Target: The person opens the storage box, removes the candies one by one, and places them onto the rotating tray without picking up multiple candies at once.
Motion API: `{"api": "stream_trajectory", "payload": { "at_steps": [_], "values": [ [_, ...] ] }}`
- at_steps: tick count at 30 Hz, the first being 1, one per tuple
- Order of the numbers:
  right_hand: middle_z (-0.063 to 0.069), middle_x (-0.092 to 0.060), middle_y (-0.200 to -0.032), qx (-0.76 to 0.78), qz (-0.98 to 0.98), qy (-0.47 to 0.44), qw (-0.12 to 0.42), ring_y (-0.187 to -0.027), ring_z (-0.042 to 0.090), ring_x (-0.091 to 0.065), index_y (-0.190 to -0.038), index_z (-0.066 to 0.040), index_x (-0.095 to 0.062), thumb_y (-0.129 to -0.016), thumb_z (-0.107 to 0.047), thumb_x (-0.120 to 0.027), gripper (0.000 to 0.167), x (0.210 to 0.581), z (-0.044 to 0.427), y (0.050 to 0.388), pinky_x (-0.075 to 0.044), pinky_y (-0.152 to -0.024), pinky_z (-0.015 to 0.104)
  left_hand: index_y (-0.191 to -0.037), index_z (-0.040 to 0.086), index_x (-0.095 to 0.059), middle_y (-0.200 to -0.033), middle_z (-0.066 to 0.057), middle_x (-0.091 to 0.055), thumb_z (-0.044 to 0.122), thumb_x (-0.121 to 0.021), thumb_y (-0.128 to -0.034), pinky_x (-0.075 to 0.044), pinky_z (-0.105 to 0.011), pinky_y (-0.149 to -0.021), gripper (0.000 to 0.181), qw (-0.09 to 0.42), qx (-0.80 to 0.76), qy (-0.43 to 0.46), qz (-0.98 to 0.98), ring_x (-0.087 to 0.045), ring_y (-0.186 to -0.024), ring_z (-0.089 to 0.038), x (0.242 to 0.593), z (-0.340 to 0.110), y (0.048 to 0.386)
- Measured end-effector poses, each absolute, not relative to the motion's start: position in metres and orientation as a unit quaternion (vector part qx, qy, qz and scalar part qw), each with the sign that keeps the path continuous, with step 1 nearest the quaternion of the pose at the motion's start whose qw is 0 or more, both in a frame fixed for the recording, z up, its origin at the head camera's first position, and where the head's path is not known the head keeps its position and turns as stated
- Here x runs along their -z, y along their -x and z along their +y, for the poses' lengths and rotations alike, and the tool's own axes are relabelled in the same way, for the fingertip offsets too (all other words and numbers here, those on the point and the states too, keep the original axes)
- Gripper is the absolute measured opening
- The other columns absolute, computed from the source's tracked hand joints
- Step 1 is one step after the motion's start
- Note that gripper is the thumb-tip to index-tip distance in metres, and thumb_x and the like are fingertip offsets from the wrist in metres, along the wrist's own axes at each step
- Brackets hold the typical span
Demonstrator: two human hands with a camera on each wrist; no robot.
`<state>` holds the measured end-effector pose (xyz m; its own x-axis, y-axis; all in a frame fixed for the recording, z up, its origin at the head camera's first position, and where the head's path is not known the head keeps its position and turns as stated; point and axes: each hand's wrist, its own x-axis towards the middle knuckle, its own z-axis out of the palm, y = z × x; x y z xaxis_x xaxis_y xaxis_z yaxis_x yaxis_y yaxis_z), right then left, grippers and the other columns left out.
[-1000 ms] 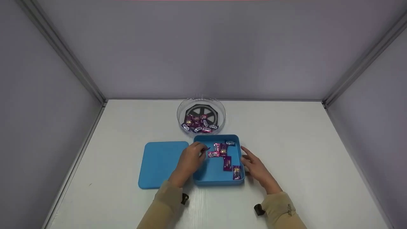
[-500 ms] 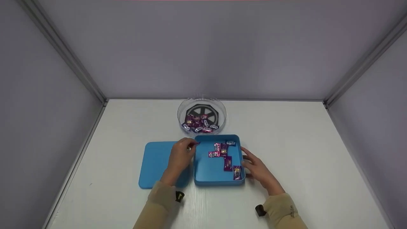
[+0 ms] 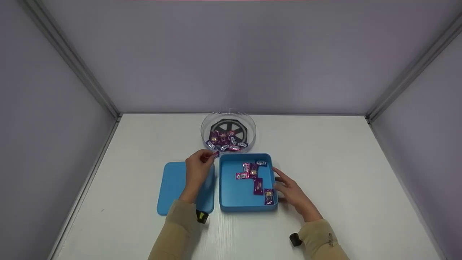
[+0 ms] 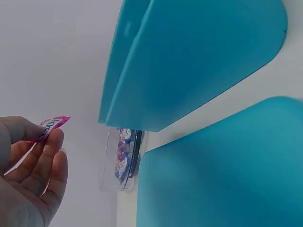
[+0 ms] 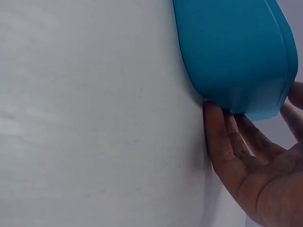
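One candy (image 3: pixel 216 155) is pinched in left grip (image 3: pixel 197 169); right grip (image 3: pixel 294 192), spread, touches blue box (image 3: pixel 249 208).

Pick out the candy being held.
The pink-wrapped candy pinched in the left hand; the other candies lie in the blue box or clear bowl.

3 grey panels (image 3: pixel 231 54) stand around a white table (image 3: pixel 325 151).

The left hand (image 3: pixel 196 169) has carried a pink candy (image 3: pixel 216 155) leftward, beyond the blue box (image 3: pixel 248 208).
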<state>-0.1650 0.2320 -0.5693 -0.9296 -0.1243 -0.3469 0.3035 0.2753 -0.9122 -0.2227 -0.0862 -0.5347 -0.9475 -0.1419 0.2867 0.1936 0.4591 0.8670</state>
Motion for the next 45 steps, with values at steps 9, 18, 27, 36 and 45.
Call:
{"api": "stream_trajectory", "payload": {
  "at_steps": [9,18,27,36,45],
  "values": [
    [0.018,-0.039,-0.149,0.598,0.78,-0.054,0.176,-0.126,0.041,-0.048,-0.152,-0.034,-0.037,-0.098,-0.016,-0.055,0.06,0.571,0.233,0.166,-0.052,-0.086,0.053,-0.093,0.002,-0.073,-0.081,-0.007,-0.07,0.004,-0.071,-0.0887,-0.054,-0.031,-0.063,0.005,0.135,0.544,-0.01,-0.828,-0.068,-0.072,-0.018,0.536,-0.089,0.242],
    [0.017,-0.036,-0.151,0.598,0.778,-0.06,0.184,-0.132,0.043,-0.042,-0.152,-0.037,-0.036,-0.1,-0.02,-0.055,0.058,0.57,0.234,0.165,-0.05,-0.089,0.053,-0.095,-0.001,-0.071,-0.086,-0.01,-0.069,0.005,-0.068,-0.0903,-0.055,-0.035,-0.066,0.008,0.111,0.546,-0.032,-0.83,-0.069,-0.074,-0.02,0.537,-0.081,0.264],
    [0.017,-0.036,-0.15,0.609,0.77,-0.059,0.182,-0.13,0.04,-0.045,-0.151,-0.037,-0.038,-0.098,-0.018,-0.058,0.059,0.568,0.233,0.165,-0.05,-0.089,0.055,-0.097,-0.003,-0.071,-0.088,-0.014,-0.069,0.003,-0.068,-0.09,-0.055,-0.036,-0.068,0.01,0.086,0.527,-0.027,-0.845,-0.067,-0.078,-0.023,0.539,-0.073,0.277],
    [0.018,-0.037,-0.15,0.609,0.77,-0.058,0.178,-0.126,0.041,-0.048,-0.152,-0.036,-0.037,-0.098,-0.017,-0.057,0.06,0.569,0.232,0.164,-0.05,-0.087,0.056,-0.105,-0.004,-0.07,-0.097,-0.015,-0.069,0.004,-0.066,-0.0923,-0.055,-0.036,-0.074,0.016,0.046,0.527,-0.025,-0.848,-0.067,-0.087,-0.025,0.539,-0.07,0.279],
    [0.018,-0.037,-0.15,0.605,0.775,-0.055,0.176,-0.128,0.04,-0.047,-0.153,-0.034,-0.036,-0.098,-0.019,-0.057,0.06,0.571,0.233,0.165,-0.051,-0.086,0.055,-0.126,-0.004,-0.063,-0.122,-0.019,-0.064,0.006,-0.061,-0.0946,-0.051,-0.041,-0.09,0.033,0.021,0.526,0.035,-0.849,-0.062,-0.11,-0.031,0.536,-0.071,0.274]
  ]
}}
